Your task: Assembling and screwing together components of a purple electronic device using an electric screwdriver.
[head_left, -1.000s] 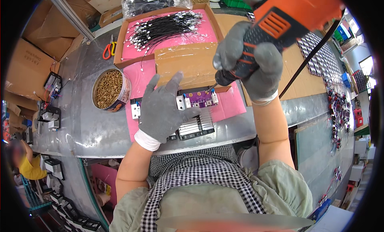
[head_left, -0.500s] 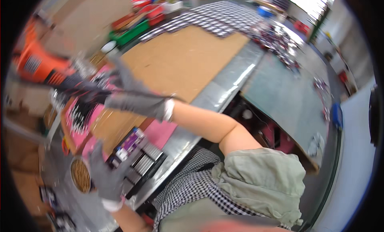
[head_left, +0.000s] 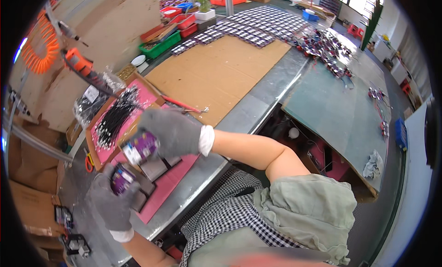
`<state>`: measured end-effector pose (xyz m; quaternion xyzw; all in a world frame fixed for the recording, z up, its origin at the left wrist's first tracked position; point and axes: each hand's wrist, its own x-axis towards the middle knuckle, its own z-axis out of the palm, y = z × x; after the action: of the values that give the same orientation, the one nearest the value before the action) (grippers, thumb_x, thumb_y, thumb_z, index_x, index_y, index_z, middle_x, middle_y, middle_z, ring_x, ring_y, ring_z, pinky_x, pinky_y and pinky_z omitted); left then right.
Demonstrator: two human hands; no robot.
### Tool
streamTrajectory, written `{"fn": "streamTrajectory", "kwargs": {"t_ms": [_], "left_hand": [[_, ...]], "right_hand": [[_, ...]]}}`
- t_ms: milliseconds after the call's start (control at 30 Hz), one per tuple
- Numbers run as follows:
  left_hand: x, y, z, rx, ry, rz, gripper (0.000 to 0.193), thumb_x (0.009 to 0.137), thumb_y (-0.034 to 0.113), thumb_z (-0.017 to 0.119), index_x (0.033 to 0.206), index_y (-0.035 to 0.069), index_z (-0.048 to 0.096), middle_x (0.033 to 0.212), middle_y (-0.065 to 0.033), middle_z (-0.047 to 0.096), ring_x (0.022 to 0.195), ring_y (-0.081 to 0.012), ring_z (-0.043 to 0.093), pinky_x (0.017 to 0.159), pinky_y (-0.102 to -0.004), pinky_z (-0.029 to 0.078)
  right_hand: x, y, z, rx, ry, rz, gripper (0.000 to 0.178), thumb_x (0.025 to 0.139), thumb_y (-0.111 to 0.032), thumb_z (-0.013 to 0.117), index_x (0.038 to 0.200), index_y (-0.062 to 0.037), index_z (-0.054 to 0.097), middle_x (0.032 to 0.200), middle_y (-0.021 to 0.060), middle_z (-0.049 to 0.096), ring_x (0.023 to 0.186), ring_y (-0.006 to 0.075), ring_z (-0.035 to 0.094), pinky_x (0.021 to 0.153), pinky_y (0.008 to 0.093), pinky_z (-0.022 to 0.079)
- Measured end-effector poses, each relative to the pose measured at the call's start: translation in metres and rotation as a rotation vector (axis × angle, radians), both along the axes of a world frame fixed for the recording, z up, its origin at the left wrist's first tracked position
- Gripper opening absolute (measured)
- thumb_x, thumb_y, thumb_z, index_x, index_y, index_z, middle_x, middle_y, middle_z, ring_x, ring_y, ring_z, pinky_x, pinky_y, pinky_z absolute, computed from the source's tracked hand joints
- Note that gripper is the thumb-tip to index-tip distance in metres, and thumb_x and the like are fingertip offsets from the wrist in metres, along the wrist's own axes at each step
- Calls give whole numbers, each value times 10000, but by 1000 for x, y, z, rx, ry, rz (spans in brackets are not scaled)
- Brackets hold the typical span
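Note:
My right hand (head_left: 170,131), in a grey work glove, closes around a purple circuit board (head_left: 142,146) with white parts on it. Lower left, my gloved left hand (head_left: 110,200) grips a second purple circuit board (head_left: 122,178). Next to the boards are flat grey pieces (head_left: 159,169), over a pink sheet (head_left: 172,178); I cannot tell whether they are joined to the boards. Just beyond my hands stands a cardboard box (head_left: 92,152) lined with pink, holding a bundle of black cables (head_left: 115,115) with white ends.
An orange-bodied power screwdriver (head_left: 79,61) hangs at the left. Red-handled pliers (head_left: 184,104) lie by the brown cardboard sheet (head_left: 212,78), with rows of boards (head_left: 258,25) beyond. Orange-handled scissors (head_left: 89,162) are left of the box. Green (head_left: 161,46) and red bins (head_left: 184,21) stand behind.
The screwdriver has swung up and away from my right hand, which has come down to a board. My left hand has moved onto the other board. The bowl of screws no longer shows.

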<state>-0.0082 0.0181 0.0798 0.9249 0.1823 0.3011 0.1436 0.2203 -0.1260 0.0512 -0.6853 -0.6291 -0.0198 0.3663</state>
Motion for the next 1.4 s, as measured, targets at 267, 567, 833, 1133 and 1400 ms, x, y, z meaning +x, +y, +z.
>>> {"fn": "streamTrajectory", "kwargs": {"t_ms": [267, 567, 833, 1133, 1400], "left_hand": [[22, 14, -109, 737, -221, 17, 447, 886, 382, 750, 1252, 154, 634, 1175, -58, 602, 1093, -300, 570, 935, -479, 431], [0, -41, -137, 392, 225, -148, 328, 855, 251, 711, 1151, 119, 663, 1144, -84, 647, 1081, -286, 561, 1050, -514, 385], [-13, -59, -70, 703, -179, -181, 175, 915, 143, 665, 1019, 3, 680, 928, -181, 700, 897, -372, 672, 930, -567, 529], [34, -58, -43, 849, -318, -212, 123, 910, 127, 672, 979, 29, 695, 915, -125, 687, 887, -349, 672, 865, -505, 555], [30, -81, -42, 843, -170, -116, 127, 918, 152, 684, 997, 58, 714, 952, -113, 711, 905, -322, 693, 926, -510, 524]], "right_hand": [[7, 4, -65, 469, -448, 44, 521, 664, -119, 768, 1135, -58, 554, 1284, 164, 497, 1318, 398, 464, 1169, 536, 362], [-16, -70, -112, 185, -498, 80, 211, 819, -219, 672, 979, -82, 673, 1207, 110, 590, 1204, 333, 552, 1163, 629, 332], [138, -227, -122, 1, -609, -909, 308, 834, -317, 638, 1082, -136, 654, 1181, 143, 626, 1144, 335, 580, 1106, 613, 343], [256, -518, -128, -546, 140, -2063, 954, 879, -589, 587, 1637, -266, 105, 1696, 187, 107, 1551, 439, 88, 1173, 719, 75], [306, -570, -140, -464, 150, -2046, 517, 899, -390, 613, 1377, -198, 579, 1397, 217, 558, 1323, 416, 515, 1069, 583, 405]]}}
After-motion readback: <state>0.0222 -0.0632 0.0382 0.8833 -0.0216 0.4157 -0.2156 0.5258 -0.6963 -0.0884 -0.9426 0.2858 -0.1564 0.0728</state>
